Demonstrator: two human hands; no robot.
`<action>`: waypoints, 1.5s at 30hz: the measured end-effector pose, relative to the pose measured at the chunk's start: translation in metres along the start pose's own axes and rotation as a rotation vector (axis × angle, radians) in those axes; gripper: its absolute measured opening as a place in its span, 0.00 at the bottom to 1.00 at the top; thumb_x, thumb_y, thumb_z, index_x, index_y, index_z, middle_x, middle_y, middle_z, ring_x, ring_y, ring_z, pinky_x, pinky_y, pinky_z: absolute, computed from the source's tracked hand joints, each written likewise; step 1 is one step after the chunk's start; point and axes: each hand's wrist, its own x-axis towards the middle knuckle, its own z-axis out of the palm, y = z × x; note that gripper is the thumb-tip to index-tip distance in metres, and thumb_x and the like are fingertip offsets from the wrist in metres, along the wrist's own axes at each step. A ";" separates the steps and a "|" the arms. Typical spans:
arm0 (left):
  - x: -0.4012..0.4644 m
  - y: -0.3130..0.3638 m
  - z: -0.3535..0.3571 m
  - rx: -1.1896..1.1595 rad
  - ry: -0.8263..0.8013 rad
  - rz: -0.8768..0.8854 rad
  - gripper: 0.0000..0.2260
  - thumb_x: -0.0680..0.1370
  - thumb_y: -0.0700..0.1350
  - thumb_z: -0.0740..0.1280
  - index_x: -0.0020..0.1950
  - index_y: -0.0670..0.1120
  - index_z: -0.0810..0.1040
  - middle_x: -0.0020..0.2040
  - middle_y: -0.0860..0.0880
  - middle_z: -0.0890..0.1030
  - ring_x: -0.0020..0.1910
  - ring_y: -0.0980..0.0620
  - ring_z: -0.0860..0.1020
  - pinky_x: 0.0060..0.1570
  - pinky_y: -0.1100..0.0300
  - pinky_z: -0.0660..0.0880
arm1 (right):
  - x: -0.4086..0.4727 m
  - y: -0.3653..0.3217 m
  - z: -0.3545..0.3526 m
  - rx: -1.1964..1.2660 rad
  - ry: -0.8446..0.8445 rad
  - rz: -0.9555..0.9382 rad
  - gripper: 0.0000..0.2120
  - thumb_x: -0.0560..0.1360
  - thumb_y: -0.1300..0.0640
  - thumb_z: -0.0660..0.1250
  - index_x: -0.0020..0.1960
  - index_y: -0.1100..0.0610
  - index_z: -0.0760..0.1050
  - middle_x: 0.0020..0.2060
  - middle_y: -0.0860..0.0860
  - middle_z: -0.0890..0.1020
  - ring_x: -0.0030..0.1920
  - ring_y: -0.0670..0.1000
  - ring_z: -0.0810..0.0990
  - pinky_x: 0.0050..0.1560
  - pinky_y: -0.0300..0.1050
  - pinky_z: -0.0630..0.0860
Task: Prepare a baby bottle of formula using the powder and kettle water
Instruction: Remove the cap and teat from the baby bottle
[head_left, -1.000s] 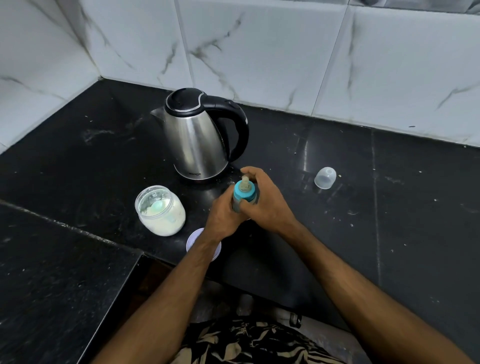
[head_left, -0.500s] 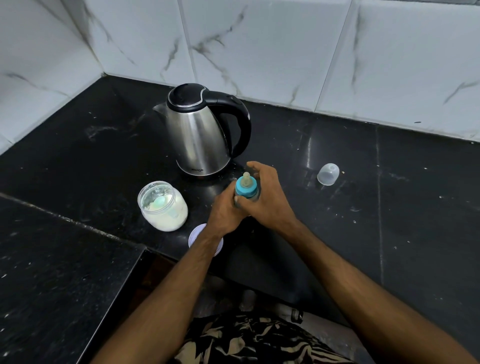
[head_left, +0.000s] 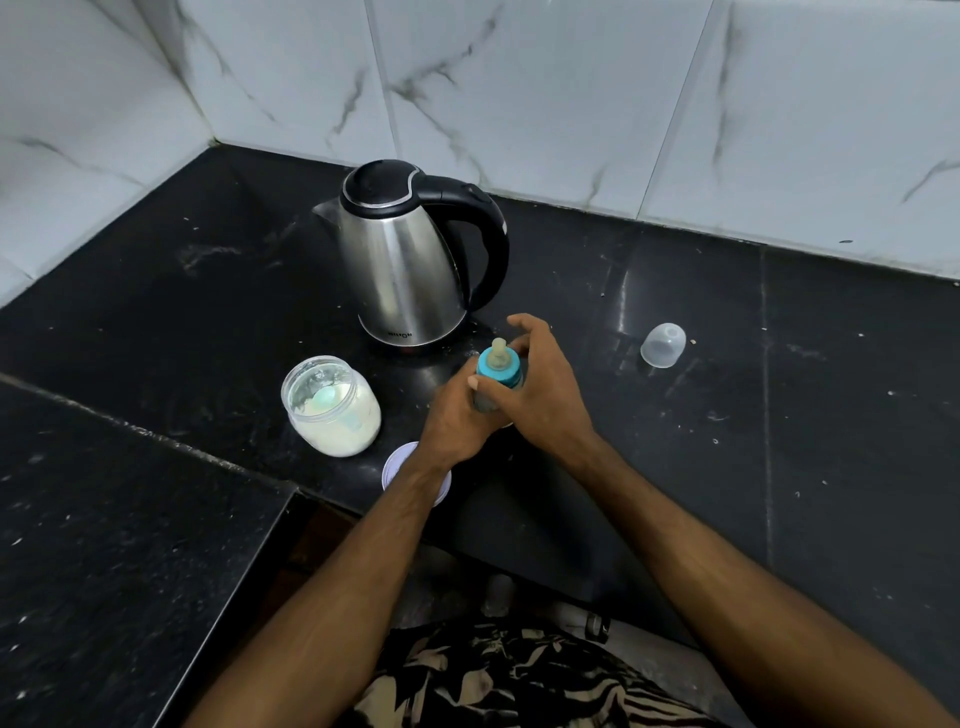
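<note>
A baby bottle with a blue collar and pale teat stands upright on the black counter. My left hand grips the bottle's body from the left. My right hand wraps around the blue collar from the right, thumb on its front, index finger raised. The bottle's body is mostly hidden by both hands. Behind it stands a steel kettle with a black lid and handle. An open jar of white powder with a pale scoop inside sits to the left.
A clear bottle cap lies on the counter to the right. The jar's white lid lies partly under my left wrist. Marble-tiled walls close the back and left. The counter's front edge runs just below my forearms.
Both hands stay on the bottle. My right hand has shifted a little on the collar and its index finger has lifted. The camera has tilted slightly.
</note>
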 end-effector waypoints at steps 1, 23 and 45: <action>0.000 -0.001 0.000 -0.009 0.001 -0.003 0.30 0.71 0.43 0.78 0.70 0.53 0.71 0.59 0.59 0.78 0.57 0.60 0.77 0.56 0.66 0.74 | 0.000 0.000 0.000 0.003 0.002 -0.003 0.37 0.68 0.54 0.78 0.72 0.54 0.64 0.54 0.50 0.77 0.56 0.49 0.77 0.59 0.47 0.76; 0.000 -0.001 -0.001 0.030 0.000 0.010 0.28 0.71 0.42 0.77 0.68 0.52 0.72 0.52 0.65 0.76 0.50 0.74 0.75 0.46 0.78 0.71 | 0.002 0.004 -0.003 0.016 -0.040 -0.041 0.34 0.68 0.54 0.78 0.70 0.55 0.67 0.58 0.48 0.76 0.57 0.45 0.75 0.58 0.39 0.75; 0.001 -0.007 0.001 -0.062 0.042 0.055 0.20 0.70 0.43 0.78 0.58 0.52 0.76 0.51 0.56 0.82 0.49 0.59 0.80 0.50 0.66 0.77 | 0.008 0.015 -0.049 0.307 0.083 -0.071 0.23 0.71 0.61 0.77 0.64 0.57 0.74 0.54 0.52 0.81 0.53 0.46 0.81 0.54 0.37 0.77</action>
